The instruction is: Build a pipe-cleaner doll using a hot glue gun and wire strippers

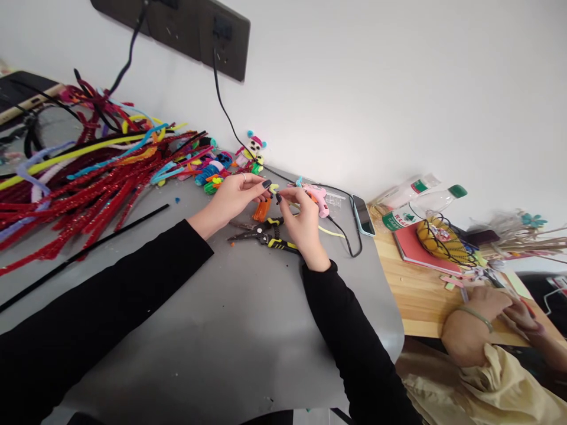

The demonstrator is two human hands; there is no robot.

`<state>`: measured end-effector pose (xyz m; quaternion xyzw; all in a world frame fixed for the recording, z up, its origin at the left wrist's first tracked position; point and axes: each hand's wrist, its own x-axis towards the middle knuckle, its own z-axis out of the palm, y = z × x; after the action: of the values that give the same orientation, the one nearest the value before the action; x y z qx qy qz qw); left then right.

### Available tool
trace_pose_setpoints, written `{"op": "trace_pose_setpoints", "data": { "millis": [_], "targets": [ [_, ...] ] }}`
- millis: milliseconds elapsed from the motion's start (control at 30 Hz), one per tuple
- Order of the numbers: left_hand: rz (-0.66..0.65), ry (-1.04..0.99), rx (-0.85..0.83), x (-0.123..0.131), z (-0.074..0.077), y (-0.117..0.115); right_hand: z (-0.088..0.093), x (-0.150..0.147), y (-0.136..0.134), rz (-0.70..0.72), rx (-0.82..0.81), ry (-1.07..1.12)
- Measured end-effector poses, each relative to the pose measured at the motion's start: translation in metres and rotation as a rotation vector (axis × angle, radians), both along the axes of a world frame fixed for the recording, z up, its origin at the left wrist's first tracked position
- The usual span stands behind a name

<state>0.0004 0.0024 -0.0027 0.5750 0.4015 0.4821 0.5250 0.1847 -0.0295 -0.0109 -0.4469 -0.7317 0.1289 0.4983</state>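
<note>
Between my fingertips is a small curled piece of pale yellow pipe cleaner [274,189]. My left hand [237,198] pinches it from the left, a ring on one finger. From the other side my right hand [303,221] closes thumb and finger on it. Below the hands lie wire-stripping pliers [262,237] with black and yellow handles, partly covered by my right hand. Orange pipe cleaner pieces [261,209] rest just behind the pliers. A pink glue gun [318,198] lies beyond my right hand, and a yellow pipe cleaner strand [332,232] sticks out beside that hand.
Many red, yellow and blue pipe cleaners [119,171] heap at the left. Small pipe cleaner figures [251,147] stand by the wall. A cord runs to the wall sockets [186,29]. At right are a phone [364,215], bottles [436,200] and another person's hands [478,313].
</note>
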Motion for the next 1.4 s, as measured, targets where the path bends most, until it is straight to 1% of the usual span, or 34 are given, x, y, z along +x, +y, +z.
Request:
{"op": "trace_pose_setpoints", "data": {
  "millis": [267,500,633,867,1000,1400],
  "targets": [
    [-0.025,0.038,0.017,-0.0033,0.0061,-0.0004,-0.0005,0.0018,-0.0020,0.041,0.053,-0.166],
    [-0.020,0.107,0.022,-0.0048,0.0011,0.0036,0.0003,0.0057,-0.0005,0.071,0.126,-0.254],
    [-0.031,0.133,0.016,-0.0038,0.0009,0.0037,0.0015,0.0070,0.0000,0.047,0.141,-0.300],
    [-0.063,0.159,0.054,-0.0042,0.0040,0.0011,0.0010,0.0067,-0.0005,0.048,0.222,-0.289],
    [-0.069,0.174,0.062,-0.0036,0.0042,0.0010,0.0007,0.0071,-0.0004,0.038,0.186,-0.294],
    [-0.110,0.243,0.149,-0.0047,0.0046,0.0001,-0.0003,0.0066,-0.0001,0.024,0.147,-0.267]
  ]
}}
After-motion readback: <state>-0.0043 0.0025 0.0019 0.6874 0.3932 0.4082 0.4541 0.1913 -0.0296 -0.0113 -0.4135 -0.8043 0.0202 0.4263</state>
